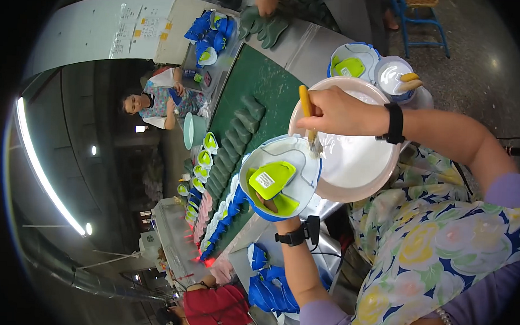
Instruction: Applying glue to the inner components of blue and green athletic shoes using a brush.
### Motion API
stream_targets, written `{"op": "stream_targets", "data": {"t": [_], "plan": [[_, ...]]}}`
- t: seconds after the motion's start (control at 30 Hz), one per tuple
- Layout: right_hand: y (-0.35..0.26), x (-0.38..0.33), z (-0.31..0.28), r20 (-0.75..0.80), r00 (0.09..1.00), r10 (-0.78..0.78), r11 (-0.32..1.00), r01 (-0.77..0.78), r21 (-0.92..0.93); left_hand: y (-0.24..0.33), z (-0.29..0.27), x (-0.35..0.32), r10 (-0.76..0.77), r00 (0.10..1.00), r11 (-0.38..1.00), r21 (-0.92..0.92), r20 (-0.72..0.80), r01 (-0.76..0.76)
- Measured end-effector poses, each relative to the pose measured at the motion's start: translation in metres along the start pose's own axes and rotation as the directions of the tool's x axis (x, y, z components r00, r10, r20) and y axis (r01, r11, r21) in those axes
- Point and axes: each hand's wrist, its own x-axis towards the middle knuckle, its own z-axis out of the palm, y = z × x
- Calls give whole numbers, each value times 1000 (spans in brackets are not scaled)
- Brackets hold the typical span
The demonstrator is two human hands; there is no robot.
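My right hand [337, 111] is closed round a yellow-handled brush [305, 101]. Its pale bristles touch or nearly touch the edge of a white and blue shoe upper [296, 181] with a lime-green lining and a label on its tongue. Holding that upper from beneath is my left hand [268, 203]; a finger shows at its opening and the rest is mostly hidden. Just behind the brush, a wide pale-pink basin [379, 187] contains white liquid. A small white tub [389, 67] with another yellow-handled brush [410, 82] stands beside the basin, and another shoe upper [350, 65] lies there.
A green conveyor belt [274, 85] carries rows of dark green pieces [233, 136], pink and white pieces, and blue and lime uppers [204, 158]. Blue uppers [273, 289] are piled below. One co-worker [159, 99] handles a blue piece; another wears red [217, 310]. A blue-legged stool [419, 22] stands above.
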Motion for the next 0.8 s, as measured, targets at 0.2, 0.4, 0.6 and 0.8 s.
{"op": "stream_targets", "data": {"t": [0.2,0.4,0.6,0.8], "plan": [[10,-19,34,36,928,372,875,-363,321,-16,4,-11,64,991,989,-124,-115,-78],[12,-32,55,59,928,368,851,-361,382,-18,-2,-11,493,853,473,772,169,-426],[-2,-37,61,148,930,335,846,-367,387,-13,-3,-10,698,716,424,797,14,-430],[-6,-30,29,61,992,114,968,-125,216,16,-26,1,-46,984,910,400,-170,111]]}}
